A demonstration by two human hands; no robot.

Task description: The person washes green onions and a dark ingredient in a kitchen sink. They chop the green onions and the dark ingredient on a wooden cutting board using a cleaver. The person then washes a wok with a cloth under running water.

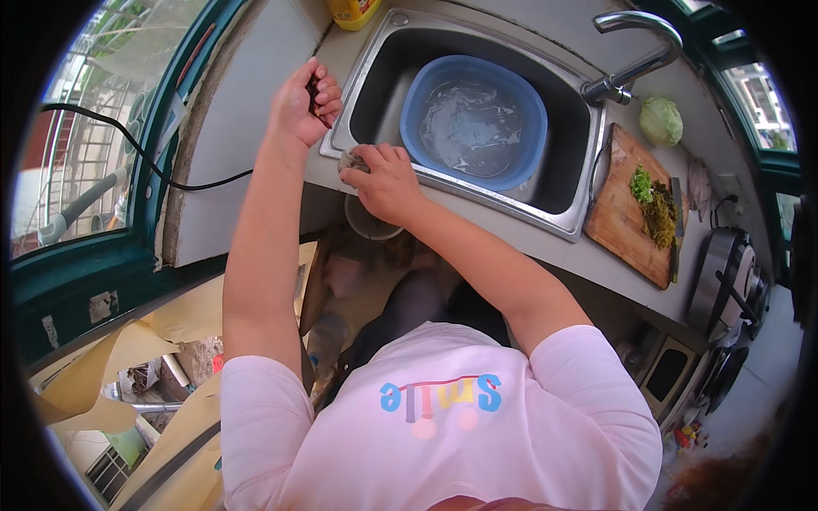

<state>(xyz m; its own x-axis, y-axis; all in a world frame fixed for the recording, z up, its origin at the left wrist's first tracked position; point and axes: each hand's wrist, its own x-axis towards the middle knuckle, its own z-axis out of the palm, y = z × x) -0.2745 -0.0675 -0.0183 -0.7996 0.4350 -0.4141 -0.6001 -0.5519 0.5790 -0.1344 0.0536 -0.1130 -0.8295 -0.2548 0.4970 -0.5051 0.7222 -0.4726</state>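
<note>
My left hand (305,105) is raised beside the sink's left rim, its fingers curled around dark red pieces that look like dried chillies (313,99). At the counter's front edge, my right hand (390,182) grips a crumpled greyish rag (353,163), mostly covered by the fingers. To the right of both hands is a stainless steel sink (569,185). Inside it sits a blue plastic basin (540,137) with water (470,128) in it. Below my right hand, a bucket or bin (374,227) shows its rim under the counter edge.
A chrome faucet (639,61) curves at the sink's back right. On a wooden cutting board (623,236) lie chopped green onion (641,184), chopped dark greens (659,217) and a knife (675,236). A cabbage (661,121), a yellow container (353,13) and a rice cooker (722,274) stand around.
</note>
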